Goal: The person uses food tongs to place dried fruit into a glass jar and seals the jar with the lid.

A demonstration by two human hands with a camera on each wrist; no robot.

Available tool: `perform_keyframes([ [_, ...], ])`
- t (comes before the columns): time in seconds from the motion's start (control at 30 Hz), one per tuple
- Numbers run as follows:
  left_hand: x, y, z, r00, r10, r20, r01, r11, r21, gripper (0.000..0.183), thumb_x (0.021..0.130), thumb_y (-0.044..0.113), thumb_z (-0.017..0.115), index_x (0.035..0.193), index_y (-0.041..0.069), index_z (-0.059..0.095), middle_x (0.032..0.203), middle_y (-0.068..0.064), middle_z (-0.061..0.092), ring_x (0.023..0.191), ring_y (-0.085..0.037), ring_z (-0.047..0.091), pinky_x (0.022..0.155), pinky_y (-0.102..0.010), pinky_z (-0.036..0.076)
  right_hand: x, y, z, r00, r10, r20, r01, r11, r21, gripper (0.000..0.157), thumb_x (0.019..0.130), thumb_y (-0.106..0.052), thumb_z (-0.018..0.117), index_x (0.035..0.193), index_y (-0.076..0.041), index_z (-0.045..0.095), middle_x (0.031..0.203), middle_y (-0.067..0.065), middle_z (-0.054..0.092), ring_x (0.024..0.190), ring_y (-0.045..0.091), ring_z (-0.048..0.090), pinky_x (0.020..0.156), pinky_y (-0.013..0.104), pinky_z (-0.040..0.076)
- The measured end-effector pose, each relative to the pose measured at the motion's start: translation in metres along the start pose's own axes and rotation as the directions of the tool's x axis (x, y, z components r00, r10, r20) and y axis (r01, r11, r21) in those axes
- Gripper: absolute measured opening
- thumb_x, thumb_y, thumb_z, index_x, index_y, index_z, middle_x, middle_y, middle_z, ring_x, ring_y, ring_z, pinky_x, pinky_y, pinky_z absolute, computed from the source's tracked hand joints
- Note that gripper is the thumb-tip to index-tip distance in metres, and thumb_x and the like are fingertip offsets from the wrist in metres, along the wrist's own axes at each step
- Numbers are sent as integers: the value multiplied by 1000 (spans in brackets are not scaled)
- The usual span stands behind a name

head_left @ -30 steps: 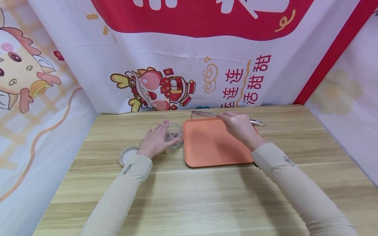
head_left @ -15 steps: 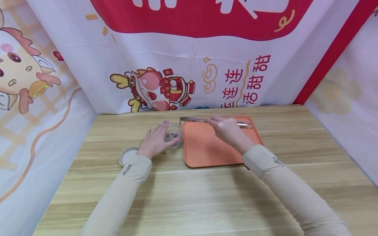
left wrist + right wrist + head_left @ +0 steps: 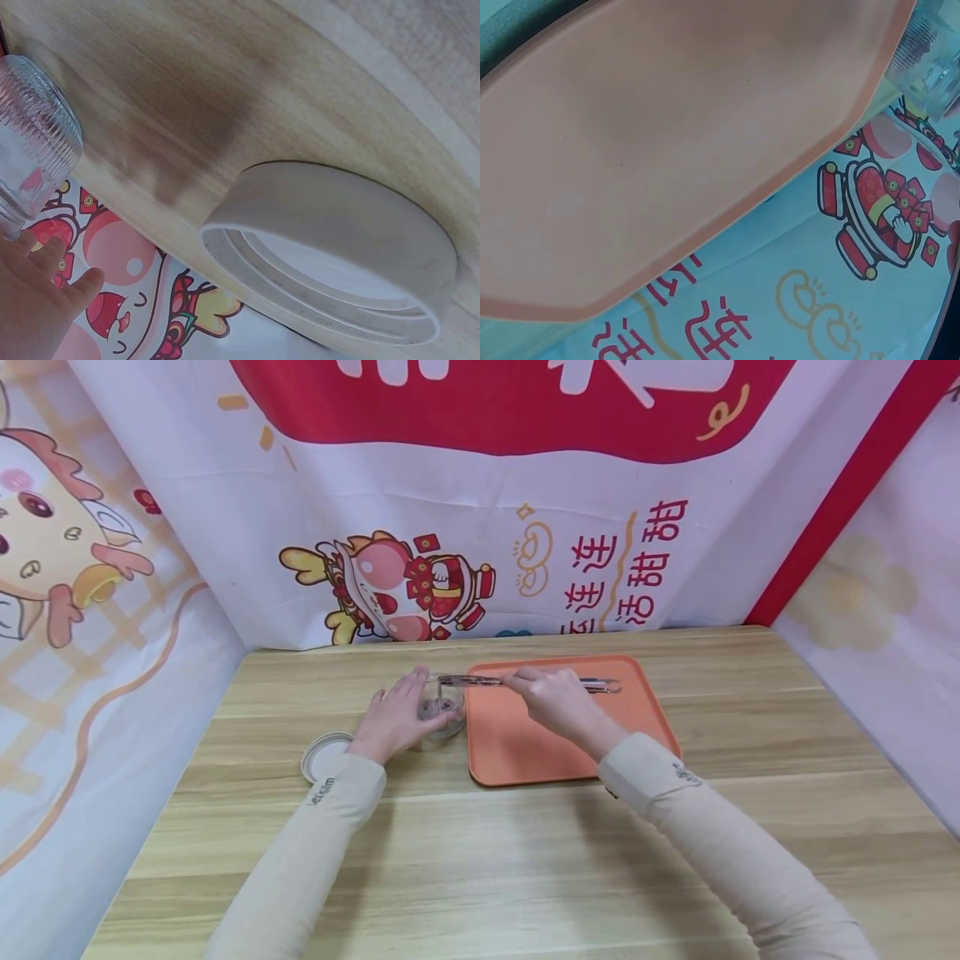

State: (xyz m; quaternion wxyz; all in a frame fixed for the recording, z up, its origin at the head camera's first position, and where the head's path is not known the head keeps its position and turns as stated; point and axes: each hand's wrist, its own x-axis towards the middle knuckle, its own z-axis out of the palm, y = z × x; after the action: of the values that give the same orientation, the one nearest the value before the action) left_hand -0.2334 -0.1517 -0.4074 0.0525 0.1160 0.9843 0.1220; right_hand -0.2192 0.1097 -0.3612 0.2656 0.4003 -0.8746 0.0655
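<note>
My left hand holds a small clear glass jar, thumb on the near side and fingers at its far left. Small dark reddish pieces lie in the bottom of the jar, which is uncovered. Ribbed glass shows on the jar in the left wrist view. My right hand grips long metal tongs around the middle, over the orange tray. The tongs lie nearly level, and their bent tip points down over the jar's mouth. The right wrist view hides most of the grip.
A white screw lid lies inside up on the wooden table, left of the jar and by the left wrist. The tray's left rim runs close beside the jar. A printed cloth hangs behind the table's far edge.
My right hand has carried the tongs left and a little nearer, from the tray's far edge to over the jar. The left hand and jar have stayed in place.
</note>
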Motion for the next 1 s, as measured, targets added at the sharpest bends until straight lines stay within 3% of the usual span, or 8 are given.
perform_keyframes([
  [0.23,0,0,0,1000,-1,5,1,1000,6,98,86,72,43,155,9,11,162,-9,12,148,-30,20,118,-61,17,0,-3,3,999,2,43,-2,1000,-5,35,82,11,60,108,-10,72,85,2,71,43,7,41,39,15,23],
  [1.0,0,2,0,1000,-9,11,9,1000,-6,98,85,73,44,155,12,11,163,-7,11,149,-30,19,117,-61,18,1,-6,9,1000,-16,24,16,999,-32,30,83,8,60,103,-10,73,83,2,70,44,9,46,37,17,26],
])
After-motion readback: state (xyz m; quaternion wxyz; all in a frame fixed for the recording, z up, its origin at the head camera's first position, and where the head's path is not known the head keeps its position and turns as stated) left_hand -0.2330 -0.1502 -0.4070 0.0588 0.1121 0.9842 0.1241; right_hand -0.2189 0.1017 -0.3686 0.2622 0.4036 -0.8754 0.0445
